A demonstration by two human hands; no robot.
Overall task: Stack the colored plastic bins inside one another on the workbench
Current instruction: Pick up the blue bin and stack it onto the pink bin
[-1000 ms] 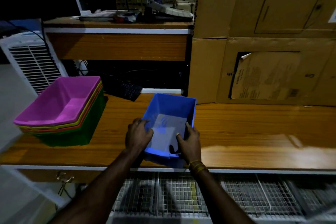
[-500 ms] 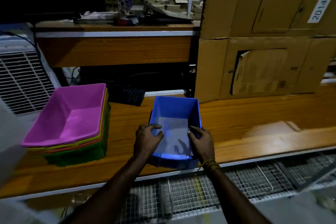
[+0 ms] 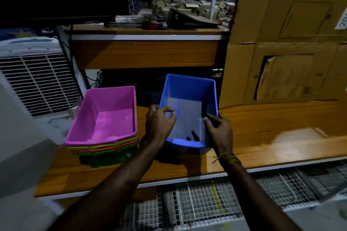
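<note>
A blue plastic bin (image 3: 189,95) is held above the wooden workbench (image 3: 262,133), tilted with its far end up. My left hand (image 3: 159,124) grips its left rim and my right hand (image 3: 218,129) grips its right rim near the front corner. To the left stands a nested stack with a pink bin (image 3: 107,116) on top, yellow, orange and green rims showing beneath it. The blue bin hangs just right of the stack, apart from it.
Large cardboard boxes (image 3: 285,62) stand at the back right of the bench. A white grilled appliance (image 3: 35,78) sits to the left of the stack. A dark keyboard (image 3: 148,95) lies behind the bins under a wooden shelf (image 3: 144,52). Wire mesh (image 3: 206,202) lies below the bench edge.
Both hands have lifted the blue bin off the bench and carried it up and closer to the pink stack. The camera view has shifted left.
</note>
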